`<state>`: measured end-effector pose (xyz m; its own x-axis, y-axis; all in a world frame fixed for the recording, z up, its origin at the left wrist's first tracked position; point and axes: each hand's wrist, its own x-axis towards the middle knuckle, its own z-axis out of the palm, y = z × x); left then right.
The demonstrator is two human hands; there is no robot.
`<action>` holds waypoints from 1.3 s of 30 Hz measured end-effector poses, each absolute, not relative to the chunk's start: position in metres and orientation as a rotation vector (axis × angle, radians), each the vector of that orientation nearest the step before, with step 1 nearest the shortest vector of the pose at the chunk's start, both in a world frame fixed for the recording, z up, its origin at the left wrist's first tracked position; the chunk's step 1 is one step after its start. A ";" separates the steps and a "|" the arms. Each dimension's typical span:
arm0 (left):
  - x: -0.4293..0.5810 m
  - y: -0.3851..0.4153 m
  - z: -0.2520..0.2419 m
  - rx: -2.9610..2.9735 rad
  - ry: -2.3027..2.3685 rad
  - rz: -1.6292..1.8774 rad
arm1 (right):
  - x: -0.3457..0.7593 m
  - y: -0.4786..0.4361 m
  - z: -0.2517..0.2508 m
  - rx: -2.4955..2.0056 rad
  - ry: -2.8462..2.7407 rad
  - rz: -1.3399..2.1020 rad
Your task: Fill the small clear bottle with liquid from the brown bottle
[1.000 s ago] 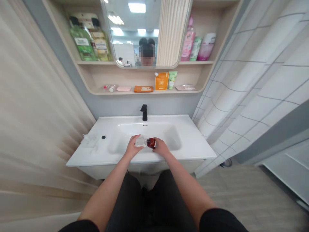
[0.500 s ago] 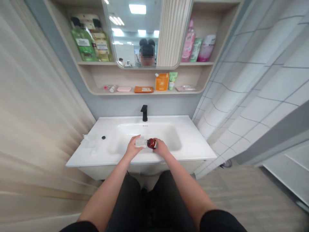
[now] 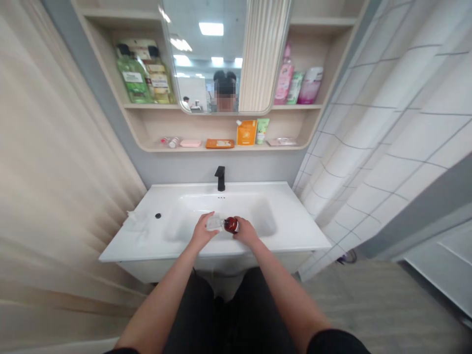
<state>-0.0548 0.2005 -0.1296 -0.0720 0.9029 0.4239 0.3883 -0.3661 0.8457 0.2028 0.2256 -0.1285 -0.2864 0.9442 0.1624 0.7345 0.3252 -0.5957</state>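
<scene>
1. gripping a small dark-red bottle [image 3: 230, 224] in the right hand [image 3: 246, 232], fingers wrapped narrowly around it.
2. left hand [image 3: 202, 232] closed on a clear piece [image 3: 214, 223], which touches the bottle's neck end.
3. both grips held above a white washbasin [image 3: 295, 231].

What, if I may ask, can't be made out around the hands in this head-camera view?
- Small dark-red bottle: any label is too small and blurred; the right hand covers its far end.
- Clear plastic piece: the left hand partly hides it, so its shape and any join to the bottle are unclear.
- Orange pouch on the shelf: its print is too small.
</scene>
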 end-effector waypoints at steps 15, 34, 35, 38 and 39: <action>-0.054 0.200 -0.129 1.685 1.362 1.448 | 0.202 0.224 -0.127 -1.477 -2.107 0.540; -0.051 0.198 -0.128 1.568 1.346 1.444 | 0.203 0.224 -0.131 -1.488 -2.093 0.546; -0.051 0.198 -0.128 1.574 1.349 1.444 | 0.202 0.224 -0.131 -1.486 -2.092 0.545; -0.051 0.198 -0.128 1.597 1.362 1.438 | 0.202 0.224 -0.130 -1.474 -2.096 0.548; -0.052 0.198 -0.128 1.604 1.362 1.434 | 0.202 0.224 -0.130 -1.476 -2.094 0.546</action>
<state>-0.0517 0.1979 -0.1280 -0.1027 0.9318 0.3483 0.3003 -0.3048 0.9039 0.2023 0.2242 -0.1304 -0.2737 0.9449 0.1794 0.7370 0.3259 -0.5922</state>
